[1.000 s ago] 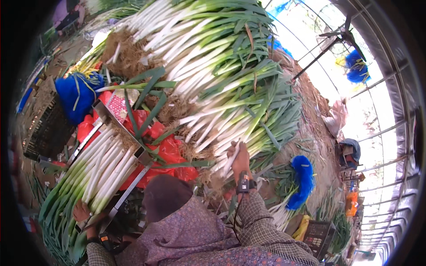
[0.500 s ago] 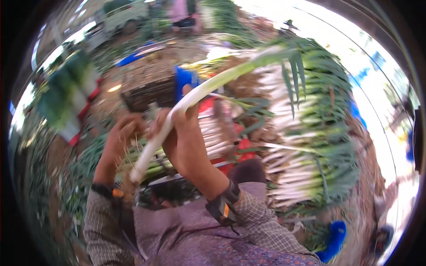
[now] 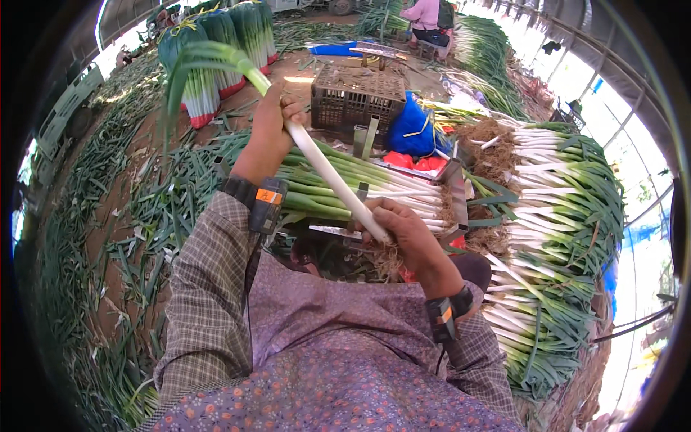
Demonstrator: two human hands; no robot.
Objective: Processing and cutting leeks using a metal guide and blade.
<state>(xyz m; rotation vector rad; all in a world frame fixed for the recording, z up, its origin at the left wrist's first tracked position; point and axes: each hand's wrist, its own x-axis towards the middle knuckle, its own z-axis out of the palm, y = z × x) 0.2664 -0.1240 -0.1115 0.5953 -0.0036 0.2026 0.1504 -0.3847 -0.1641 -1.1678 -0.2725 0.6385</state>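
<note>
A long green onion [image 3: 324, 167] slants across the middle, its green leaves bent over at the upper left and its rooted end at the lower right. My left hand [image 3: 270, 137] is closed around the upper part of the white stalk. The fingers of my right hand [image 3: 410, 232] pinch the stalk's lower end, just above the hairy roots [image 3: 387, 261]. Beneath and beyond it, a row of green onions [image 3: 403, 186] lies in a metal rack [image 3: 453, 194], the white ends to the right.
To the right stretches a long pile of green onions [image 3: 554, 216]. Behind the rack stand a dark plastic crate [image 3: 358, 93] and a blue bag [image 3: 414, 126]. Tied bundles [image 3: 200, 90] stand at the far left. Loose leaves [image 3: 155, 216] litter the left ground. Someone in pink [image 3: 430, 14] sits far back.
The green onion has swung over: its leaves pointed right and now point left. My left hand has moved up the stalk, and my right hand has gone from mid-stalk to the root end.
</note>
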